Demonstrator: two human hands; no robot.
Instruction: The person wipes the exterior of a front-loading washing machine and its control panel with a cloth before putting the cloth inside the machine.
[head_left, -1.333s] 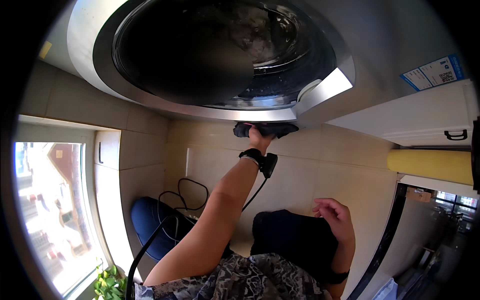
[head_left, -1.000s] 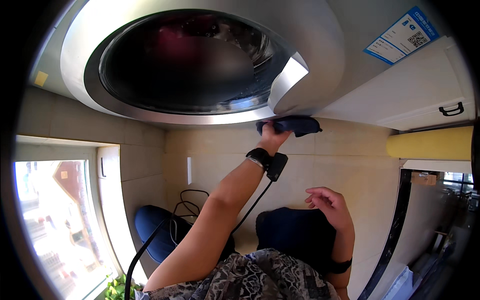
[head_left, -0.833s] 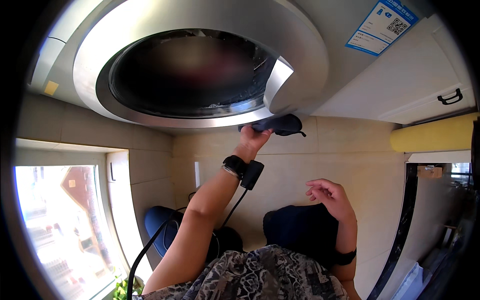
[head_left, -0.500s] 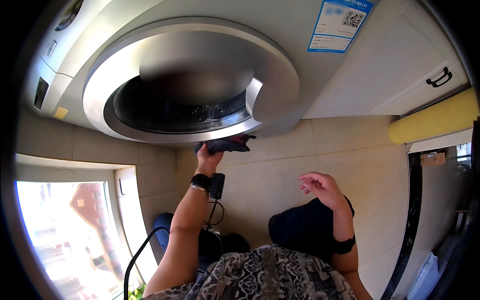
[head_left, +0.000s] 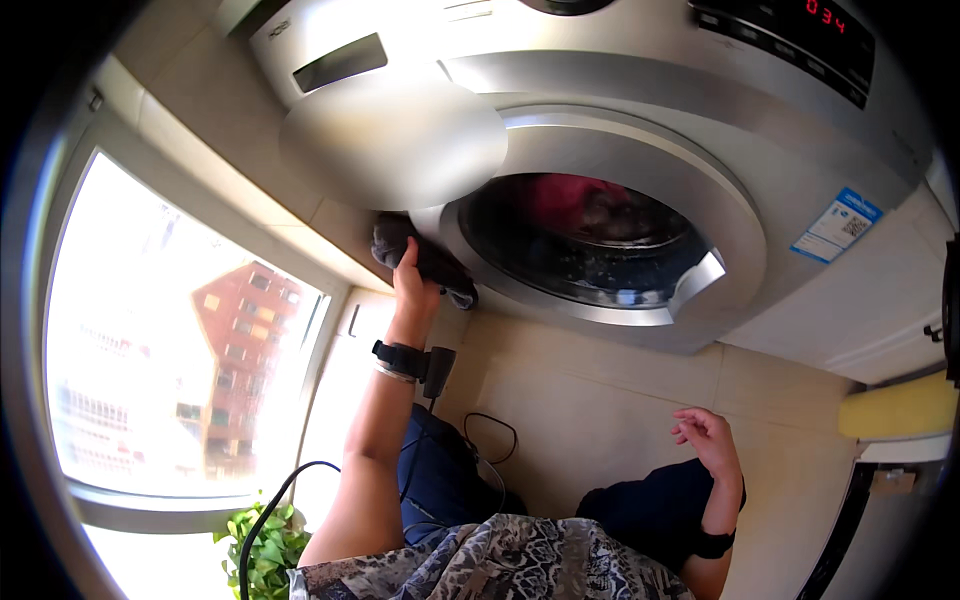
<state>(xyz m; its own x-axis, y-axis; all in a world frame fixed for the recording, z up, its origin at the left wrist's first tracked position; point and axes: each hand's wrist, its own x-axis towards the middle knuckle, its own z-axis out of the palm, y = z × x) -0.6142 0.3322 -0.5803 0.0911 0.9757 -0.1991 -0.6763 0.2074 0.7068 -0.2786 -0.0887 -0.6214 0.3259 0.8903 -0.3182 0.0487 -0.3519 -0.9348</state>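
My left hand (head_left: 410, 290) grips a dark, bunched piece of cloth (head_left: 432, 264), its thumb lying over the fabric. The cloth is beside the lower left rim of the washing machine door (head_left: 640, 110), near the wall under the window; whether it touches the door I cannot tell. Behind the door's dark glass (head_left: 560, 265), reddish-pink laundry (head_left: 570, 203) shows. My right hand (head_left: 706, 438) hovers over my right knee, fingers loosely bent and slightly apart, holding nothing. A black strap and a small black device (head_left: 437, 372) sit at my left wrist.
The silver washing machine (head_left: 650, 75) has a lit red display at upper right. A bright window (head_left: 190, 340) stands at left, with a green plant (head_left: 270, 545) below it. Black cable runs by my left arm. A yellow roll-shaped thing (head_left: 900, 405) lies at right.
The view has swung left and up, bringing in the control panel and more window. My left hand has carried the cloth from below the door to its left side. My right hand stays raised and free.
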